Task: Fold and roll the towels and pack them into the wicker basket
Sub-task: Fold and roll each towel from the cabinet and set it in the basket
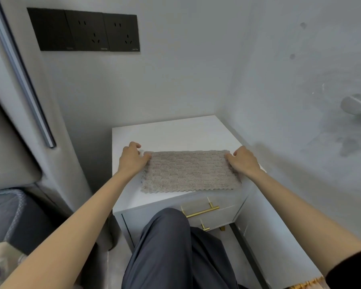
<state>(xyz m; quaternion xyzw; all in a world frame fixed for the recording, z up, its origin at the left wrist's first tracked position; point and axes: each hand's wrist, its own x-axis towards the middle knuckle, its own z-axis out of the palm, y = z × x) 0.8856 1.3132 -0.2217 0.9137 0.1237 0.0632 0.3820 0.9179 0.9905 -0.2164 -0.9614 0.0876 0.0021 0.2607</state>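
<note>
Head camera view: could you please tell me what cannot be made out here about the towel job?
- Wicker basket: not in the head view at all.
- Towel: layer count unclear, seen only from above.
- Left hand and right hand: fingertips curl over the towel's ends, so the grip is unclear.
- Cabinet drawers: partly hidden by the person's knee.

Small marks low on black socket plates (pixel 83 29) — too blurred to read.

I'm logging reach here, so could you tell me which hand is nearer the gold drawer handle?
Right. The right hand sits at the towel's right end, closer to the gold drawer handle; the left hand holds the towel's left end.
</note>
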